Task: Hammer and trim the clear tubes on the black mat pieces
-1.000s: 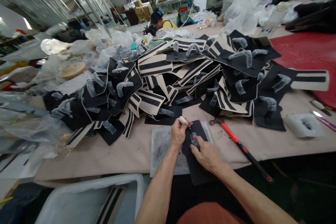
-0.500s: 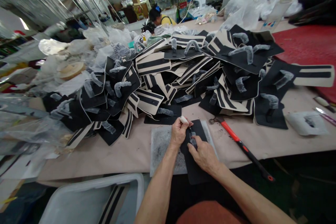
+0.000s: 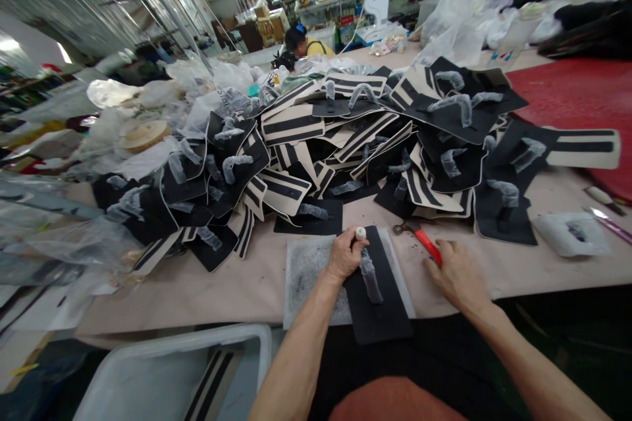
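Observation:
My left hand (image 3: 346,254) is closed round a small tool with a white rounded handle (image 3: 361,233), held upright over the upper part of a black panel (image 3: 388,322). On that panel lies a plastic-wrapped strap (image 3: 371,281). The panel rests partly on a speckled whitish sheet (image 3: 303,276) and reaches past the table's front edge. To the right, my right hand (image 3: 457,274) is on the hammer with a red and black handle (image 3: 428,245). The hammer's head points left, and the hand and arm cover the rest of its handle.
A large pile of black and striped panels (image 3: 291,123) spans the table (image 3: 237,306) behind my hands. A white bin (image 3: 148,358) stands front left. Plastic bags, a red sheet (image 3: 567,92) and a small packet (image 3: 573,233) lie around. People sit farther back.
My right hand has left the strap on the black panel and moved right onto the hammer. The white-handled tool now stands more upright in my left hand.

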Motion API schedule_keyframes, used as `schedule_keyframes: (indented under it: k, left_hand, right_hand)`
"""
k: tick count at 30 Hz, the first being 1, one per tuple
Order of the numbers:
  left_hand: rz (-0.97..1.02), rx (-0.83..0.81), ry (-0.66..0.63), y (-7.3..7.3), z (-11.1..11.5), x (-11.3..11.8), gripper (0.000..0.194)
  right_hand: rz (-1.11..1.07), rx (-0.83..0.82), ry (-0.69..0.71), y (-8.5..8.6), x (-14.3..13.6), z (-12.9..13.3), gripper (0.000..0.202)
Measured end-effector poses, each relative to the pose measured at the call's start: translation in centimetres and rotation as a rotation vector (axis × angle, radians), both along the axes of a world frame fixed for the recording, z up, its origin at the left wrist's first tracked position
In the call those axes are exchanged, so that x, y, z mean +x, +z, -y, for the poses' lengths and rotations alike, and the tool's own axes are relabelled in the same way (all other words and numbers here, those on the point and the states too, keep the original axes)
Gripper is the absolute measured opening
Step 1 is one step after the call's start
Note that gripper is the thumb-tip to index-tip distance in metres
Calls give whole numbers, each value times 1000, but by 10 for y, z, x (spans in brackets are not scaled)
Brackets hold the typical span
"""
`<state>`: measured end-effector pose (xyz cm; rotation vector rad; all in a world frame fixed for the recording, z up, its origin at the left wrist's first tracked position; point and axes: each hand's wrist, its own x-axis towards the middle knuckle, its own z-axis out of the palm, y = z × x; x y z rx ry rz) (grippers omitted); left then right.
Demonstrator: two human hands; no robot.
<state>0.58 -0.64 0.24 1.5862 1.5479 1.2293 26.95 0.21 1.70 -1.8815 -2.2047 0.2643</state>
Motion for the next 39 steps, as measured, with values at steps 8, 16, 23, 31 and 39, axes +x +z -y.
schedule_keyframes:
  k: [8,16,23,31,39]
  left_hand:
    - [96,-24,7,-1,0,-2,11]
    - [38,2,8,-4,-1,-2,10]
    - [16,-2,-1,-9,0,-3,10]
    - [9,-21,1,-11,-2,-4,6]
    - [31,-29,-21,-9,-2,-4,7]
  right_hand:
    - [-579,-790,-159,19,13,-6,9]
    - [-415,-28,178,104,-41,-4,33]
    - [-46,67,404,120,-50,-19,27]
    - [31,46,479,117,-47,-17,30]
    - [-52,103,438,120,-45,-20,30]
